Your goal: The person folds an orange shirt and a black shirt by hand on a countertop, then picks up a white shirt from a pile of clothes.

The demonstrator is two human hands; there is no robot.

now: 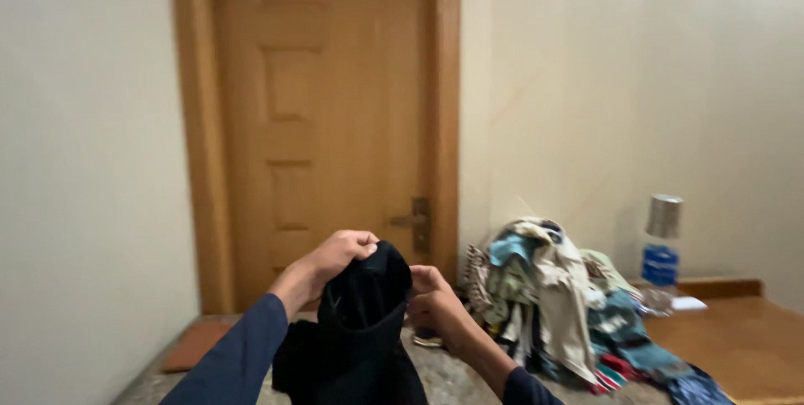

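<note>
A black garment [362, 330] hangs in front of me, held up at its top by both hands. My left hand [333, 256] grips the upper left edge, fingers curled over the cloth. Pinching the upper right edge is my right hand [437, 298]. Both arms wear dark blue sleeves. The lower part of the garment drops out of view at the bottom.
A heap of mixed clothes [557, 300] lies to the right on the speckled floor. A clear water bottle [660, 256] with a blue label stands by a wooden surface [737, 342]. Ahead is a closed wooden door [322, 120] with a metal handle [416, 221]. A reddish mat [194, 346] lies lower left.
</note>
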